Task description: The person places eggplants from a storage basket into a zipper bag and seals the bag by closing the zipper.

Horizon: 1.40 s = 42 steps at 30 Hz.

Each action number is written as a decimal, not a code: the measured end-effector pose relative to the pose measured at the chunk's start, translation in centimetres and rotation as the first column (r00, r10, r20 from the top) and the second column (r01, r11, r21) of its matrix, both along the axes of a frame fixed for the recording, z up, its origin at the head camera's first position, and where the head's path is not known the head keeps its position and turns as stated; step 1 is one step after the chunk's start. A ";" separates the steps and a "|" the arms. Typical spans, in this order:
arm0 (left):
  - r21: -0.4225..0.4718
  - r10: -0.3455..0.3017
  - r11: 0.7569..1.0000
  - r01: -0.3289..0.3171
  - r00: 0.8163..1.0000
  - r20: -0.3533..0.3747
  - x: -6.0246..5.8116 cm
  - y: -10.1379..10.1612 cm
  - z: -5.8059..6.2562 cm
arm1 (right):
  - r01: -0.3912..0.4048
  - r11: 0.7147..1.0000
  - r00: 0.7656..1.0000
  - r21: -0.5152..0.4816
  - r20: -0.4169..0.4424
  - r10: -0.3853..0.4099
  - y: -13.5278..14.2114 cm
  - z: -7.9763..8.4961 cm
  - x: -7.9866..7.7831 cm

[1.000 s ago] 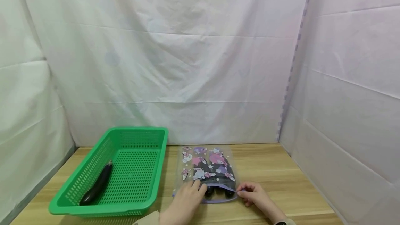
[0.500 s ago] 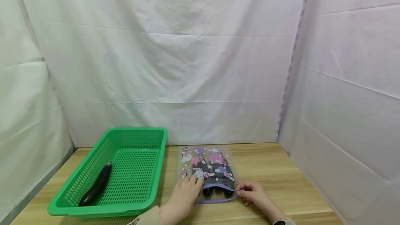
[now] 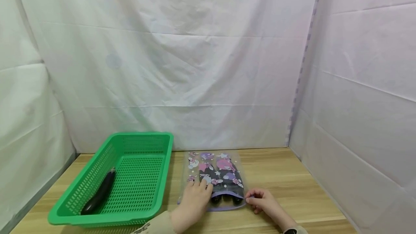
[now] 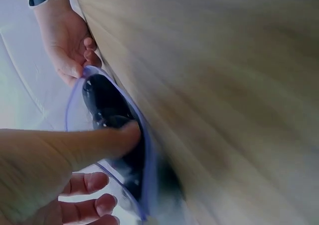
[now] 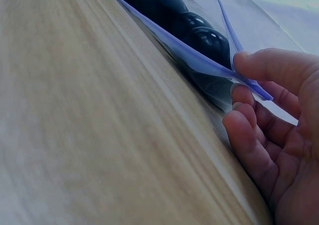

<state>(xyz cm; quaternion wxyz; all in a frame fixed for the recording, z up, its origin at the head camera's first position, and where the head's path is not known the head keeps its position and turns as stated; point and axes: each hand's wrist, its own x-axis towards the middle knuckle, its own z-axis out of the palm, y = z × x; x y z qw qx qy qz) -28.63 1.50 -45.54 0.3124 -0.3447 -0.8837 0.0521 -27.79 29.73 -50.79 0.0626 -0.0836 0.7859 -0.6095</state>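
A clear zip bag (image 3: 191,165) printed with pink and purple figures lies on the table, its purple-edged mouth gaping toward the person. Several dark eggplants (image 3: 216,199) are inside, their rounded ends showing at the mouth. The left hand (image 3: 196,198) rests on the bag's left part with fingers spread over the printed film. In the left wrist view its thumb (image 4: 112,142) reaches across the mouth, over the eggplants. The right hand (image 3: 264,203) pinches the right corner of the purple zip edge (image 5: 249,83) between thumb and fingers. Another eggplant (image 3: 99,194) lies in the green basket (image 3: 167,169).
The basket stands left of the bag on the wood-grain table (image 3: 276,169). White sheeting (image 3: 188,64) hangs behind the table, with more of it along both sides.
The left hand has shifted slightly left, then forward over the printed film. The right hand keeps its pinch on the bag's corner, and the basket stays in place.
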 end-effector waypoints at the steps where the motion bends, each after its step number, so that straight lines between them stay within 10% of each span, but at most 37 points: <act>1: -0.014 0.008 1.000 -0.007 1.000 0.023 0.0 0.2 0.0 | -0.001 1.000 1.000 0.001 -0.004 0.001 0.0 0.0 0.0; 7: -0.070 0.063 0.996 -0.053 0.988 0.139 -0.1 1.1 0.4 | -0.008 1.000 0.999 0.011 -0.031 0.008 -0.2 0.3 -0.2; 20: -0.096 0.128 0.988 -0.119 0.988 0.087 -0.8 1.3 0.2 | -0.034 0.999 0.999 -0.014 -0.019 0.034 -0.7 0.9 -0.4; 28: -0.022 0.044 0.999 -0.041 0.992 0.123 0.9 0.1 0.8 | -0.027 1.000 0.999 0.004 -0.036 0.027 -0.7 0.4 -0.3; 37: 0.017 -0.122 0.992 0.125 0.912 0.392 5.3 -3.9 6.1 | -0.007 1.000 1.000 0.014 -0.024 0.007 -0.1 0.2 0.0; 42: 0.035 -0.065 0.998 0.056 0.928 0.367 5.1 -6.9 9.2 | -0.005 1.000 1.000 0.019 -0.029 0.006 0.2 0.0 0.0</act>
